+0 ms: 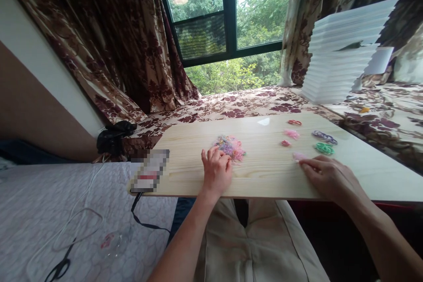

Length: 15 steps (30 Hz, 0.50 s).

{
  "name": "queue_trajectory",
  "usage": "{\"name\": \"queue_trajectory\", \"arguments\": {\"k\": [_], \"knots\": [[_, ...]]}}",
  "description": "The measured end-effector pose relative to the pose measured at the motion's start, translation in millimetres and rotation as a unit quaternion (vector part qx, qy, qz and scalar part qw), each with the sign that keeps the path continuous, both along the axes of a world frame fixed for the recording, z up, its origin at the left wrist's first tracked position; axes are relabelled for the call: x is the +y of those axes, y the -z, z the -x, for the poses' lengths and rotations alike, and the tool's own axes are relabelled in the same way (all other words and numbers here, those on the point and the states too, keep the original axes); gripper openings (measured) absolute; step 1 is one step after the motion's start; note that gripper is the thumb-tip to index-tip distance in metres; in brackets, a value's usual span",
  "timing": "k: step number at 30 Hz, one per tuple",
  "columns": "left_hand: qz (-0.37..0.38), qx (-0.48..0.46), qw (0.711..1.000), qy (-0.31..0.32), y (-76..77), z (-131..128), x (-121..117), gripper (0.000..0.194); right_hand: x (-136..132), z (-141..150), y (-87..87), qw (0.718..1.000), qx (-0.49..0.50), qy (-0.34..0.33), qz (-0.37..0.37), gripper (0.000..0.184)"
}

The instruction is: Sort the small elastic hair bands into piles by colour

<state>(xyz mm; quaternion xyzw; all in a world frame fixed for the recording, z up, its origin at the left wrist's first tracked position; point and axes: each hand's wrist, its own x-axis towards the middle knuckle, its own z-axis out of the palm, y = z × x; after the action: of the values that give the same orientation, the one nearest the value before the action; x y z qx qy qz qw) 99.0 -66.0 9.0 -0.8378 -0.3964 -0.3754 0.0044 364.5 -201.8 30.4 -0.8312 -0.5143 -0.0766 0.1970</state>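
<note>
On a wooden-topped table (pixel 261 172) lies a mixed heap of small coloured elastic bands (pixel 233 146). My left hand (pixel 216 169) rests at the heap's near edge, palm down, fingers bent and apart, touching the bands. Further right, my right hand (pixel 330 178) has thumb and forefinger pinched together at a light pink bunch of bands (pixel 298 156); the fingertips partly hide what they hold. Beyond it lie a bright pink bunch (pixel 291 134), a small dark pink bunch (pixel 285 143) and a red bunch (pixel 294 122). Purple bands (pixel 324 137) and green bands (pixel 324 148) form separate bunches to the right.
A phone (pixel 150 171), blurred out, lies at the table's left end with a black strap (pixel 137 211) hanging down. A stack of white ridged sheets (pixel 343 57) stands behind, on the right. Scissors (pixel 61 269) and a white cable (pixel 79 202) lie on the bed (pixel 29 211).
</note>
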Motion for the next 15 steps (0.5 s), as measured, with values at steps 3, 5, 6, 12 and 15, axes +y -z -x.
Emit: {"name": "queue_trajectory", "arguments": {"k": [3, 5, 6, 12, 15], "knots": [[0.004, -0.001, 1.0, -0.001, -0.5, -0.2, -0.4, 0.016, 2.9, -4.6, 2.9, 0.999, -0.016, 0.008, -0.041, 0.039], [0.006, -0.001, 1.0, -0.001, -0.8, -0.2, -0.5, 0.016, 6.1, -2.0, 2.2, 0.996, -0.018, -0.014, -0.083, 0.038], [0.007, 0.0, 1.0, 0.0, -0.9, -0.2, -0.5, 0.016, 8.7, 2.1, 1.1, 0.994, -0.015, -0.03, -0.103, 0.037], [0.018, 0.002, 1.0, 0.002, -2.4, 0.5, -0.7, 0.014, 48.2, 56.9, -6.9, 0.973, 0.047, -0.169, -0.15, 0.031], [0.019, 0.004, 1.0, 0.005, -3.1, 1.1, -0.8, 0.014, 75.5, 81.1, -4.2, 0.965, 0.08, -0.197, -0.151, 0.029]]}}
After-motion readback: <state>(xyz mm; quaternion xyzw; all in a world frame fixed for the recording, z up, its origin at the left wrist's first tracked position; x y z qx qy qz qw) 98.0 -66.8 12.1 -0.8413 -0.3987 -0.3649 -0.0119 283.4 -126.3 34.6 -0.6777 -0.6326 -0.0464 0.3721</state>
